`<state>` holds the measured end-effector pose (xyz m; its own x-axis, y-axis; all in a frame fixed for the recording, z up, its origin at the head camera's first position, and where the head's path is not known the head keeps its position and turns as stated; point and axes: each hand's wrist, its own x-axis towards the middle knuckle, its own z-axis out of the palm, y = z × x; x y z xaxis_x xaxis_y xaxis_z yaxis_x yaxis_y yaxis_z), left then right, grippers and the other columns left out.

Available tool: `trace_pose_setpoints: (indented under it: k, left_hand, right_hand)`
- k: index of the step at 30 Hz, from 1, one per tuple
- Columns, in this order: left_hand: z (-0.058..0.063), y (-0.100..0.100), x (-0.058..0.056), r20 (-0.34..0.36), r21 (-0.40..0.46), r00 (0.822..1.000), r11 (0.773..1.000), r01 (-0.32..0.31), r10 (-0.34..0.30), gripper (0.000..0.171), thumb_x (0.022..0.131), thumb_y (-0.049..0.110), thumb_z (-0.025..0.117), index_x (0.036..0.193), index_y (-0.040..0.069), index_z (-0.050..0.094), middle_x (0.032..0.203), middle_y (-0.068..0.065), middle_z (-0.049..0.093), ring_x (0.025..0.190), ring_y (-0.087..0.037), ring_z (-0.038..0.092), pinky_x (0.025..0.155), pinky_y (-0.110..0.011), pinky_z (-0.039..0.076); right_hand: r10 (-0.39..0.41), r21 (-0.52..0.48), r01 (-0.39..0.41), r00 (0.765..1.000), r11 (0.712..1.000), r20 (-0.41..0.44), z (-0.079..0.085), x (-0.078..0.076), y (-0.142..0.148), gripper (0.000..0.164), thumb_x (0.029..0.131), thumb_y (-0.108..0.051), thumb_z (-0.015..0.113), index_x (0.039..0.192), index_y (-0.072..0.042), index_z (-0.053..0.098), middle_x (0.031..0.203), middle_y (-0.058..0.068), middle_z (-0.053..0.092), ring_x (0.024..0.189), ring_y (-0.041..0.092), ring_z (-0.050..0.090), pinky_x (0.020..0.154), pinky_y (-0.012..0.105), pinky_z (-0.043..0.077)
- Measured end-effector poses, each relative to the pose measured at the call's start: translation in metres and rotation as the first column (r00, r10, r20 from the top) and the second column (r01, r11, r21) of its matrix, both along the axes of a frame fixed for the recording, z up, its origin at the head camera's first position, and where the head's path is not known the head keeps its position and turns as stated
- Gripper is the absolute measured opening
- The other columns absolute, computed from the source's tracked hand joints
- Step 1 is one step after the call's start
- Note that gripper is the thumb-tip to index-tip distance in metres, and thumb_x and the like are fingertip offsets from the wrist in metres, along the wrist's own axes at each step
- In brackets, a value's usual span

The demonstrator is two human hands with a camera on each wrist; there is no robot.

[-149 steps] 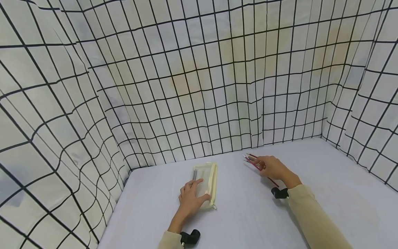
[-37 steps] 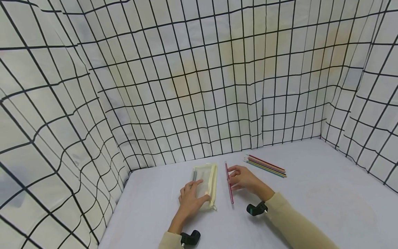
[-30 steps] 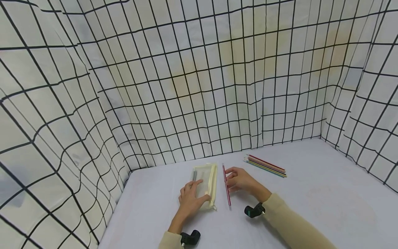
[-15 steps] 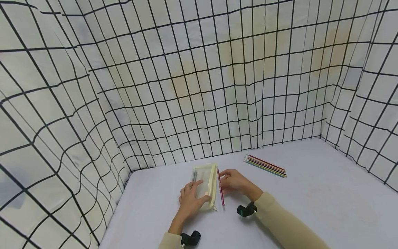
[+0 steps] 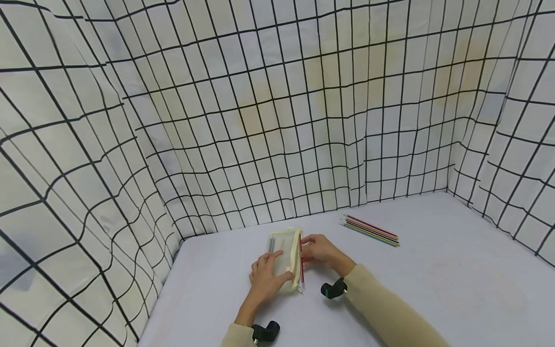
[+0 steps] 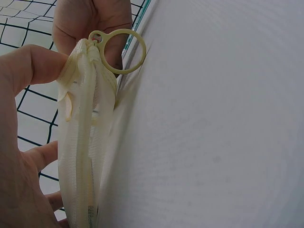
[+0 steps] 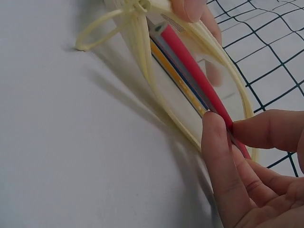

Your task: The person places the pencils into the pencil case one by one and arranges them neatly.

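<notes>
On the white table lies a pale yellow see-through pencil case (image 5: 284,238), its zipped side turned to the right. My left hand (image 5: 265,275) grips it, fingers spread over the top and thumb at the zip edge near the pull ring (image 6: 144,53). My right hand (image 5: 322,253) pinches a red pencil (image 7: 187,59) between thumb and fingers, lengthwise at the case's opening. In the right wrist view the zip gapes and the pencil lies within the gap. A yellow pencil-like stick (image 7: 176,71) shows beside it inside the case. Several coloured pencils (image 5: 369,231) lie side by side farther right.
A white cloth wall with a black grid (image 5: 277,144) stands behind and at both sides of the table (image 5: 433,270). Black wrist cameras (image 5: 334,288) sit below each hand, just above the tabletop.
My right hand set down a bundle of pencils at the back right and carried one red pencil left to the case's opening. The left hand stayed on the case.
</notes>
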<state>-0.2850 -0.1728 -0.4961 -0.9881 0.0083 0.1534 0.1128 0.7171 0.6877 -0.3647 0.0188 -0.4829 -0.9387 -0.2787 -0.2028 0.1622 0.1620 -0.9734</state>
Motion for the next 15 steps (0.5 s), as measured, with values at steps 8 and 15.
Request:
trace_pose_setpoints:
  k: [8, 15]
  left_hand:
    - [0.0, 0.0, 0.0, -0.005, -0.007, 1.0, 1.0, -0.004, 0.004, 0.073, 0.074, 0.04, 0.075, 0.143, 0.022, 0.057, 0.152, -0.017, 0.042, 0.141, -0.045, 0.029, 0.11, -0.071, 0.022]
    - [0.0, 0.0, 0.0, -0.011, -0.007, 1.0, 1.0, -0.002, 0.002, 0.074, 0.074, 0.039, 0.075, 0.143, 0.02, 0.057, 0.151, -0.018, 0.042, 0.14, -0.046, 0.029, 0.109, -0.071, 0.022]
  right_hand:
    - [-0.038, -0.018, 0.038, 0.999, 0.999, 0.01, 0.0, -0.002, -0.008, 0.045, 0.09, 0.001, 0.067, 0.133, 0.004, 0.055, 0.099, 0.014, 0.069, 0.078, 0.018, 0.068, 0.065, 0.03, 0.06]
    - [-0.076, -0.041, 0.076, 0.997, 0.996, 0.002, -0.001, -0.002, -0.013, 0.042, 0.088, 0.003, 0.068, 0.129, 0.005, 0.056, 0.097, 0.015, 0.069, 0.075, 0.018, 0.068, 0.064, 0.03, 0.061]
